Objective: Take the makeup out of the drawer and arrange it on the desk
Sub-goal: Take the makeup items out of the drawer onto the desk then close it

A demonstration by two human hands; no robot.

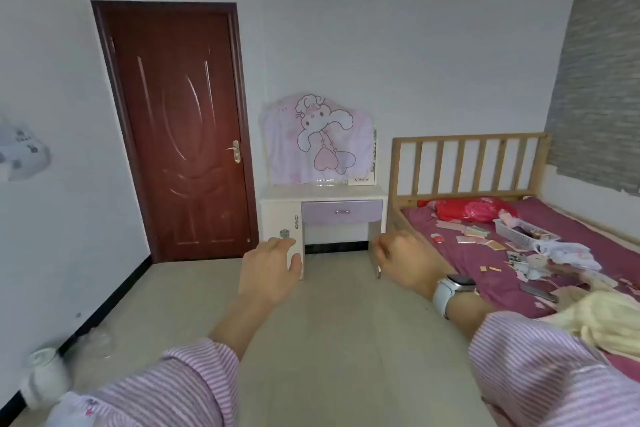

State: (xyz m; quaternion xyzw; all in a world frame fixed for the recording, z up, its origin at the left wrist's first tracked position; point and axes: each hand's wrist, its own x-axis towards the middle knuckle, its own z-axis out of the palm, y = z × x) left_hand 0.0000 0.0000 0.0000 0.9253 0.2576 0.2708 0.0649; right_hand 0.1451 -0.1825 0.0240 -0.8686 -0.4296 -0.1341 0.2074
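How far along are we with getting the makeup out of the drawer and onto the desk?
Nothing looks done yet. The purple drawer of the desk is closed, and no makeup can be made out on the desktop. Both hands are empty, held out over the floor short of the desk: left hand and right hand, fingers loosely curled. Left to do: reach the desk, open the drawer, take the makeup out and arrange it.

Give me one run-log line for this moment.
stage: approach | drawer: closed | desk: across the floor | left hand: empty, raised | right hand: empty, raised | makeup: not visible
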